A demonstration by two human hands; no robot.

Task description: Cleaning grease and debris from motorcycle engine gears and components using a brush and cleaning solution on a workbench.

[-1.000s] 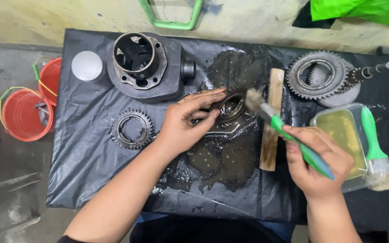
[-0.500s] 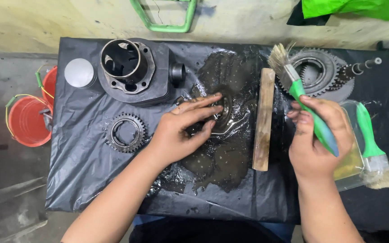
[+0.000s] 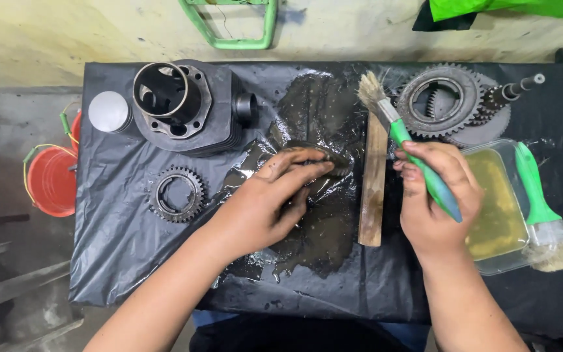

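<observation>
Black plastic sheeting covers the whole bench, and a dark wet pool of oily solvent spreads over its middle. Largest on it is the finned engine cylinder at the upper left, open bore up, with a pale piston crown just beside it. At the upper right lies a big toothed gear over a second one, with a geared shaft poking out toward the edge. A clear tub of yellowish fluid sits at the right, a spare green-handled brush resting across its rim. A wooden strip lies upright between the hands. A smaller gear sits alone at the left, well apart from the work; a red bucket stands off the bench.

Left hand presses flat, fingers spread, on a dark metal part in the wet patch; most of it is hidden under the fingers. It is likely stiff, fairly heavy and very slippery with oil, so holding it down from above or pinching its edges seems safest. Right hand is closed around the green-handled paintbrush, bristles raised toward the big gear. The wooden strip lies between brush and part.
</observation>
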